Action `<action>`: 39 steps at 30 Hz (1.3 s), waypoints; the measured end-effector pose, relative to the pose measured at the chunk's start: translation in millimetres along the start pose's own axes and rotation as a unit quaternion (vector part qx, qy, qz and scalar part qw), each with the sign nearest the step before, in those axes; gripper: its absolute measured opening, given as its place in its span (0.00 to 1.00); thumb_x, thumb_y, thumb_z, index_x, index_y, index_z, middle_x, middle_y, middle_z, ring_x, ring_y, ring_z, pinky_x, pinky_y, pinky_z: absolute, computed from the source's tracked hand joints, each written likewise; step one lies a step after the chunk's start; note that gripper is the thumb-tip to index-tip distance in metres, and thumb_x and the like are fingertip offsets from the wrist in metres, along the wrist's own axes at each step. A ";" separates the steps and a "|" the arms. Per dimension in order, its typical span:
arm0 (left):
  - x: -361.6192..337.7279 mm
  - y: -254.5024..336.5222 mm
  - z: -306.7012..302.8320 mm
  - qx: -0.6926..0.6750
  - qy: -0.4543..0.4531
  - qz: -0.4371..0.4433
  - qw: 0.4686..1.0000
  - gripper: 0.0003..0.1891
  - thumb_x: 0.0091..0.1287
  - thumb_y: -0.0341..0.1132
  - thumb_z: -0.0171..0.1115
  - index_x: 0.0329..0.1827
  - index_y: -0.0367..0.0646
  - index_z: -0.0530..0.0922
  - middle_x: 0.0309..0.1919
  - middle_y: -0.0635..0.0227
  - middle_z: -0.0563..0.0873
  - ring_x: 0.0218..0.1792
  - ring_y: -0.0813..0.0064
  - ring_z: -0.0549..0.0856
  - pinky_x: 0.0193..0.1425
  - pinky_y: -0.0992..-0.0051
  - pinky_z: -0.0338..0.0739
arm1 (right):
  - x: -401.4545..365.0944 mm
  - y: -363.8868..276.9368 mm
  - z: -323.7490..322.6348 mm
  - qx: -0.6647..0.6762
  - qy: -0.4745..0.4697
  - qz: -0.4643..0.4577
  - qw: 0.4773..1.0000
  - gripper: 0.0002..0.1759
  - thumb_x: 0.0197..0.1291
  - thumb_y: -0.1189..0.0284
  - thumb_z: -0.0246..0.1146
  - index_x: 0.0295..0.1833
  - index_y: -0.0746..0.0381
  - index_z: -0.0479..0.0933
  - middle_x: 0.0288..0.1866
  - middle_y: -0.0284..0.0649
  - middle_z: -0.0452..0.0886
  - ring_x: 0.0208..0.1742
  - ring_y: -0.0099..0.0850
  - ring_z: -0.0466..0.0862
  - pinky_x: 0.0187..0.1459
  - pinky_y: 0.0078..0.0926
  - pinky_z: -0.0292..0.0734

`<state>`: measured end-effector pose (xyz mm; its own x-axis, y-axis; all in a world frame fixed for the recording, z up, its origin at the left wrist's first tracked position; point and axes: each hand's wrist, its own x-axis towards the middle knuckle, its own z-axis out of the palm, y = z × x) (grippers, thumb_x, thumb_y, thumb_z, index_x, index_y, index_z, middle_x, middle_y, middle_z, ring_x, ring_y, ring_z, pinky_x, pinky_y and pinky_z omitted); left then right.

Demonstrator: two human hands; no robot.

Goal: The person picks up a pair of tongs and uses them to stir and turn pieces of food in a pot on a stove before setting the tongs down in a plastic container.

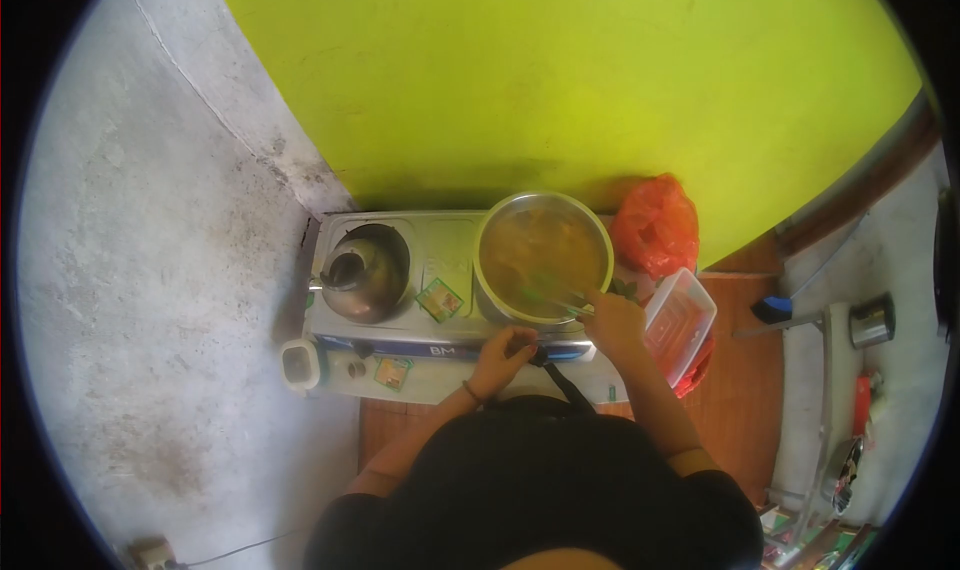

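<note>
Black shirt [530,470] right up close, and on the far left, a metal kettle [370,290] sits on the stove [430,230], with a green packet [440,300] between it and the pot [478,260]. Next, the left hand [497,363], half curled at the stove's front edge beside a small dark piece; whether it's gripping that, I cannot tell. Up at the stove's right side, that wide pot looks well filled with cloudy, yellow-brown liquid, pale patches showing. Too brisk a sweep could slop it over the rim! And here's the right hand [615,322], closed round a thin utensil [575,308] at the near rim; a slip could bring hot splashes, if it's heated. Far right, a clear plastic container [680,320] beside a red bag [657,225].
</note>
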<state>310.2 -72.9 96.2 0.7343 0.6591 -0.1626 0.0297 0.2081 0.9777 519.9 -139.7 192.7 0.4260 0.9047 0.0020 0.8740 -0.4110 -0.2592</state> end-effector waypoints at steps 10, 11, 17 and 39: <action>-1.2 6.4 0.4 0.006 0.010 0.006 1.000 0.13 0.67 0.25 0.63 0.54 0.38 0.76 0.47 0.69 0.83 0.48 0.82 0.81 0.54 0.79 0.76 | -9.8 11.7 -32.7 0.041 0.004 0.027 0.999 0.26 0.45 0.57 0.74 0.48 0.56 0.78 0.35 0.47 0.84 0.41 0.46 0.85 0.40 0.43 0.78; -1.5 8.4 1.5 0.011 0.008 0.003 1.000 0.13 0.67 0.25 0.63 0.54 0.38 0.76 0.47 0.69 0.83 0.47 0.82 0.81 0.54 0.79 0.76 | -12.5 9.9 -28.4 0.022 0.003 0.016 1.000 0.25 0.45 0.57 0.74 0.48 0.57 0.78 0.35 0.47 0.84 0.41 0.45 0.85 0.40 0.43 0.78; -3.6 13.3 6.3 -0.006 0.003 -0.005 1.000 0.13 0.67 0.26 0.63 0.53 0.39 0.77 0.47 0.70 0.83 0.46 0.82 0.82 0.53 0.79 0.76 | -16.9 -4.8 2.3 -0.020 0.001 -0.022 1.000 0.18 0.48 0.63 0.71 0.42 0.58 0.77 0.30 0.46 0.83 0.33 0.46 0.85 0.33 0.44 0.78; -0.5 0.6 3.5 -0.033 -0.002 0.017 0.999 0.13 0.67 0.26 0.63 0.53 0.36 0.76 0.47 0.67 0.84 0.47 0.79 0.83 0.52 0.77 0.78 | 2.8 52.5 41.3 0.378 -0.107 0.118 0.912 0.16 0.54 0.62 0.71 0.39 0.65 0.81 0.27 0.39 0.84 0.28 0.26 0.84 0.33 0.26 0.75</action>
<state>312.2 -75.5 97.4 0.7363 0.6641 -0.1298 -0.0396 0.2338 0.9715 557.4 -154.1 139.2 0.4551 0.8359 -0.3069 0.3184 -0.4747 -0.8206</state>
